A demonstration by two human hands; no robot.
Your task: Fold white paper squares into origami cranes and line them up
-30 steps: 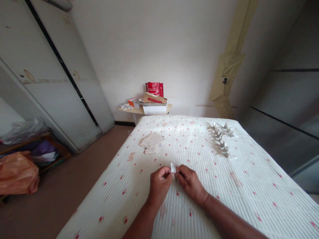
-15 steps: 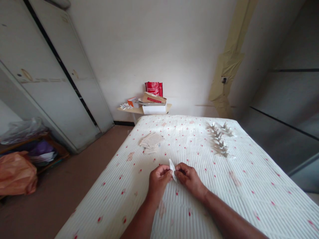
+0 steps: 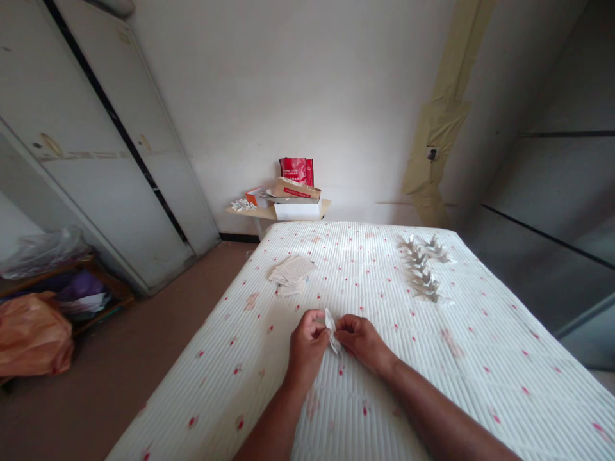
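Between my hands is a small folded piece of white paper [image 3: 330, 322], long and pointed at its upper end. My left hand [image 3: 307, 342] pinches its left side between thumb and fingers. From the right, my right hand [image 3: 362, 339] grips the paper's other side with thumb and forefinger. Both hands are low over the patterned bed cover [image 3: 375, 410]. Beyond them on the left lies a loose stack of printed paper sheets [image 3: 293, 274]. Several folded paper cranes [image 3: 423, 269] stand grouped at the right of the bed.
Past the bed's far edge, a small table [image 3: 254, 212] carries an open white box [image 3: 298, 211], a red bag [image 3: 295, 170] and a pile of small white pieces [image 3: 243, 205]. Wardrobe doors [image 3: 120, 153] rise on the left. An orange plastic bag [image 3: 33, 333] sits at the floor's left.
My left hand's fingers have lifted slightly and curled near the top of the folded paper. My right hand has shifted a little left. The stack and the cranes stay put.
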